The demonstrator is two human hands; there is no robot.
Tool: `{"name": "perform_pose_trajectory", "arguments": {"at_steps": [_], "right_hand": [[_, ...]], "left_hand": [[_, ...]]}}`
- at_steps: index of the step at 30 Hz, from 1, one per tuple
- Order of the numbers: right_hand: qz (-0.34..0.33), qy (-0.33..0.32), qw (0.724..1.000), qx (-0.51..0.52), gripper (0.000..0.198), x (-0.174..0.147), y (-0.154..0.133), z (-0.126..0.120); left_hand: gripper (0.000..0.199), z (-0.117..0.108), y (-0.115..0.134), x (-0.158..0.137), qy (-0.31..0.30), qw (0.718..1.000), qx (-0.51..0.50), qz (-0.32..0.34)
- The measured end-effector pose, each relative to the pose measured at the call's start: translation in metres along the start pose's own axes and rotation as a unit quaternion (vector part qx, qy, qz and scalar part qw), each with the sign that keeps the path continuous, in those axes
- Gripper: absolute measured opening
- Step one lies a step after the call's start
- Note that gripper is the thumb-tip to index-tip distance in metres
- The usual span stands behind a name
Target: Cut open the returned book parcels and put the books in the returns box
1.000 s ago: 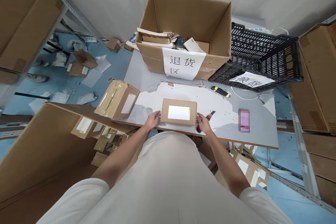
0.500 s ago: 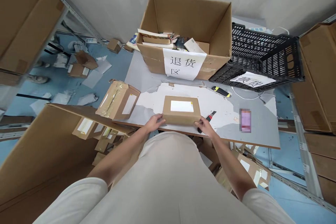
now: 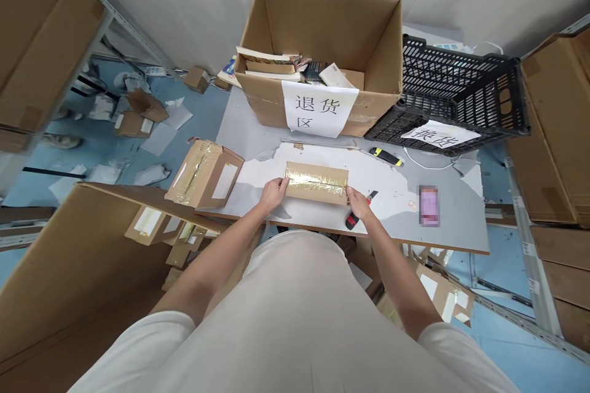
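Between my two hands is a small cardboard box [image 3: 316, 193], its taped seam facing up and shiny clear tape running along it. My left hand [image 3: 275, 193] grips the box's left end. At the opposite end, my right hand [image 3: 357, 201] is closed on the right edge. A utility knife [image 3: 354, 218] with a red and black handle lies on the table just beside my right hand, its blade pointing away. Farther back rests a yellow and black cutter [image 3: 386, 156]. A taped carton [image 3: 207, 173] stands to the left on the table.
A large open carton [image 3: 262, 98] holding books stands at the back, beside a black plastic crate [image 3: 465, 98]. A pink blurred item [image 3: 429, 206] lies on the table [image 3: 461, 233] at right. A big open box [image 3: 92, 245] with parcels is at my left.
The small box has been turned over: its white label faced up before, and now the taped seam does. Both hands have shifted slightly away from my body with it.
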State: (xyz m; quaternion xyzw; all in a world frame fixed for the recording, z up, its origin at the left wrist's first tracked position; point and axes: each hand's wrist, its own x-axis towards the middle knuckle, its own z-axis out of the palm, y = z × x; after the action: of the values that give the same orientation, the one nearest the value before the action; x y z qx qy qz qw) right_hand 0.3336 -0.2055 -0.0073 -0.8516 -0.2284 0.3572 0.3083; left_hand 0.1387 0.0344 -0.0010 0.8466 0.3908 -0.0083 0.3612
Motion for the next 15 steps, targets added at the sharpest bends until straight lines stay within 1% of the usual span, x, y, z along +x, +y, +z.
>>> {"name": "perform_pose_trajectory", "arguments": {"at_steps": [2, 4, 5, 6, 8, 9, 12, 13, 14, 15], "right_hand": [[0.067, 0.071, 0.995, -0.002, 0.059, -0.007, 0.017, 0.004], [0.152, 0.147, 0.976, -0.044, 0.061, -0.015, 0.032, 0.01], [0.197, 0.164, 0.964, -0.067, 0.067, -0.017, 0.038, 0.014], [0.237, 0.165, 0.954, -0.082, 0.075, -0.019, 0.042, 0.017], [0.296, 0.151, 0.938, -0.097, 0.087, -0.019, 0.045, 0.023], [0.31, 0.146, 0.934, -0.1, 0.09, -0.017, 0.045, 0.025], [0.298, 0.141, 0.94, -0.092, 0.09, -0.011, 0.042, 0.021], [0.292, 0.14, 0.942, -0.091, 0.089, -0.01, 0.04, 0.016], [0.279, 0.145, 0.945, -0.088, 0.086, -0.009, 0.037, 0.009], [0.25, 0.16, 0.952, -0.081, 0.083, -0.01, 0.033, 0.002]], "left_hand": [[0.054, 0.002, -0.002, -0.005, 0.004, 1.0, -0.012, 0.002], [0.053, 0.004, -0.003, -0.009, 0.011, 1.0, -0.026, 0.001], [0.053, 0.005, -0.003, -0.01, 0.014, 0.999, -0.03, -0.001], [0.054, 0.006, -0.003, -0.01, 0.016, 0.999, -0.032, -0.003], [0.055, 0.006, -0.002, -0.01, 0.015, 0.999, -0.031, -0.011], [0.056, 0.006, -0.002, -0.009, 0.013, 0.999, -0.03, -0.015], [0.057, 0.005, -0.001, -0.012, 0.004, 0.999, -0.043, -0.018], [0.056, 0.005, -0.001, -0.016, 0.014, 0.999, -0.048, -0.011], [0.056, 0.006, -0.001, -0.02, 0.037, 0.998, -0.048, 0.004], [0.058, 0.008, -0.001, -0.026, 0.067, 0.997, -0.038, 0.032]]}}
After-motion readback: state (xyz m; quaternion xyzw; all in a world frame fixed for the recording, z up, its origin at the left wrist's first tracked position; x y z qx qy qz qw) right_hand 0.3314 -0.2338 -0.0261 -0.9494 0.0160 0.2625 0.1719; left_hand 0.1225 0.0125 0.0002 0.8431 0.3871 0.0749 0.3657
